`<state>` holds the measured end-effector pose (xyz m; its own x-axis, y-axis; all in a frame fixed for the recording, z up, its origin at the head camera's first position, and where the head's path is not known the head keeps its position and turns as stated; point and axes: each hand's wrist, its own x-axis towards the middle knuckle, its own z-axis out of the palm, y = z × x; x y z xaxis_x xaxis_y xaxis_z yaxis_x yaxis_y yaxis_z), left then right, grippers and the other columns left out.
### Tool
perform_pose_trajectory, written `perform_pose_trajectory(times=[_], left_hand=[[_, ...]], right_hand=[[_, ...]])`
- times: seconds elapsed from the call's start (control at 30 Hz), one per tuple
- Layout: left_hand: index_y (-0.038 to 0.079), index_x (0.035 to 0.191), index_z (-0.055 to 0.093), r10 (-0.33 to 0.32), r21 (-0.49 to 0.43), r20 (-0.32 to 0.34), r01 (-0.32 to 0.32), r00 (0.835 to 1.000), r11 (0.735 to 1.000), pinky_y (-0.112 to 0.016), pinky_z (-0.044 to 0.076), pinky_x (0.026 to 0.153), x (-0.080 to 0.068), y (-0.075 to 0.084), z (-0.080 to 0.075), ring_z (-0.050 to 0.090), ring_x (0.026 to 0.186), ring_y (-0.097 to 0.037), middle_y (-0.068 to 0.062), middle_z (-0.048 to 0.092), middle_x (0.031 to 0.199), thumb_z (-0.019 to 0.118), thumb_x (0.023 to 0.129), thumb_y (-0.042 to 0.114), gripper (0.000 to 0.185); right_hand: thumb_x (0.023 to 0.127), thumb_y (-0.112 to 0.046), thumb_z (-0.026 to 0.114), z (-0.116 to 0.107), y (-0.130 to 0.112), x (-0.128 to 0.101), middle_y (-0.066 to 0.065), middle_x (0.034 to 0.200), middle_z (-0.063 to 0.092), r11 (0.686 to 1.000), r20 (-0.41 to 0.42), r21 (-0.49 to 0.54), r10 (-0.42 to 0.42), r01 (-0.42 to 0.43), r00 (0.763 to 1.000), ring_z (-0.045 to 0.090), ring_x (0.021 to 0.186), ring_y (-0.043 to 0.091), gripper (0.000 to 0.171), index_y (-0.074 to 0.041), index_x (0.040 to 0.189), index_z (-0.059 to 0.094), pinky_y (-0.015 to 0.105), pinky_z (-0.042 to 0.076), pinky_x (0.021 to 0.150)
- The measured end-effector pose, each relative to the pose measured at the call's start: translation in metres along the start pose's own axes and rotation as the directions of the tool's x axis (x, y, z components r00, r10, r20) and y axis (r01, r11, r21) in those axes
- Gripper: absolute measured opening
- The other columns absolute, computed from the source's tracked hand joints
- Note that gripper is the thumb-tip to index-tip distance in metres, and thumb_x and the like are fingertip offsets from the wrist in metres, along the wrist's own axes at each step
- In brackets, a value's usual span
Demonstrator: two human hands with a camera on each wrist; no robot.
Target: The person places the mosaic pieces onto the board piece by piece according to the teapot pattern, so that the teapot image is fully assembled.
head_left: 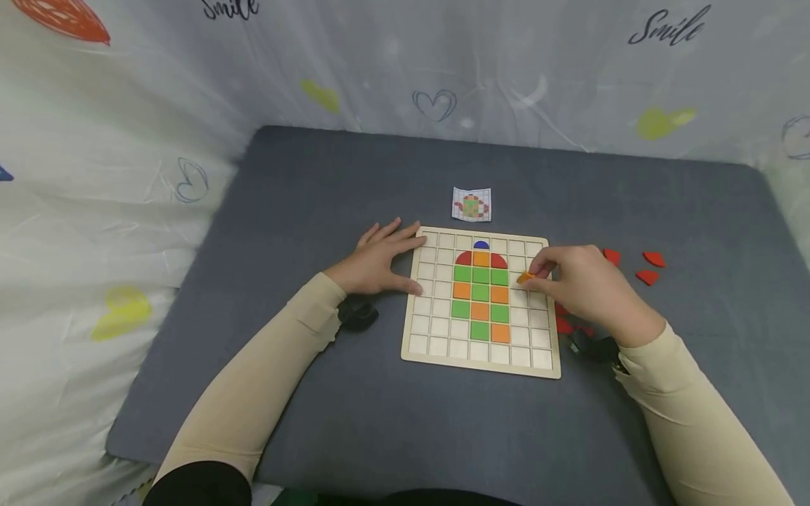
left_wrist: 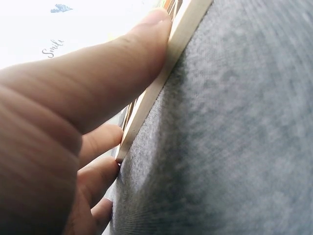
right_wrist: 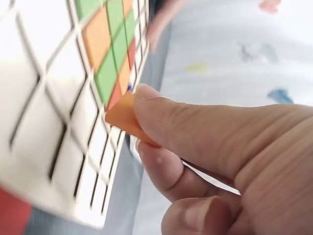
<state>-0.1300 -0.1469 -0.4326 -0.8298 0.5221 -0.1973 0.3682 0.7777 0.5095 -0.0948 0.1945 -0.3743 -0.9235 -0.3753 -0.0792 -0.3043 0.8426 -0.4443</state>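
The left hand (head_left: 382, 263) lies spread along the left edge of the pale, wooden-looking square board with a grid of recessed cells (head_left: 438, 345), near the centre of the frame. Its fingers are extended rather than curled, with the thumb against the board's side, most likely to keep the board from sliding on the dark grey cloth-like surface (head_left: 354, 183).

The right hand (head_left: 582, 284), right of centre, pinches a small flat orange piece (right_wrist: 124, 115) between thumb and index finger. Holding it near one end leaves the other end free, which probably makes it easier to aim at a cell. Thumb and finger hide part of its outline.

The orange piece is tilted at the right hand's fingertips, over the board's bare right-hand columns and across the board from the left hand; whether it touches the board I cannot tell. Just left of it sit flat green square tiles (head_left: 480, 292), more orange squares, red curved pieces (head_left: 464, 258) and a blue half-round piece (head_left: 481, 245).

A small printed picture card (head_left: 471, 205) lies beyond the board's upper edge, presumably there for easy glancing. Loose red curved-edged pieces (head_left: 647, 277) lie at the right, seemingly within the right hand's easy reach.
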Motion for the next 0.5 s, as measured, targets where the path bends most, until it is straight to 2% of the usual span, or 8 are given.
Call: perform_pose_trajectory(times=[0.1,0.27,0.5], left_hand=[[0.03,0.155,0.028,0.0,0.0,0.003,0.0,1.0,1.0,-0.043,-0.014,0.119,0.001,0.0,0.0,-0.008,0.151,-0.016,0.01,0.007,0.163,0.072,0.074,0.068,0.1],[0.03,0.155,0.027,-0.005,0.002,0.006,0.005,1.0,1.0,-0.043,-0.014,0.119,0.001,0.001,0.0,-0.008,0.151,-0.017,0.011,0.007,0.163,0.072,0.074,0.068,0.1],[0.031,0.155,0.028,-0.008,0.006,0.001,0.008,1.0,1.0,-0.043,-0.013,0.119,0.0,0.0,-0.001,-0.008,0.15,-0.015,0.011,0.007,0.163,0.072,0.073,0.068,0.1]], right_hand=[[0.08,-0.027,0.083,0.005,-0.013,-0.002,-0.005,0.077,0.067,0.999,0.02,-0.011,-0.044,0.044,0.999,0.041,0.052,0.015,0.016,-0.017,0.087,0.073,0.03,0.034,0.046],[0.083,-0.03,0.079,0.013,-0.032,-0.001,-0.011,0.076,0.066,0.995,0.051,-0.009,-0.102,0.103,0.993,0.041,0.05,0.013,0.01,-0.023,0.085,0.072,0.029,0.033,0.045],[0.084,-0.027,0.078,0.026,-0.052,0.006,-0.015,0.074,0.064,0.976,0.069,0.016,-0.218,0.217,0.974,0.051,0.062,0.008,0.006,-0.024,0.083,0.072,0.027,0.042,0.053]])
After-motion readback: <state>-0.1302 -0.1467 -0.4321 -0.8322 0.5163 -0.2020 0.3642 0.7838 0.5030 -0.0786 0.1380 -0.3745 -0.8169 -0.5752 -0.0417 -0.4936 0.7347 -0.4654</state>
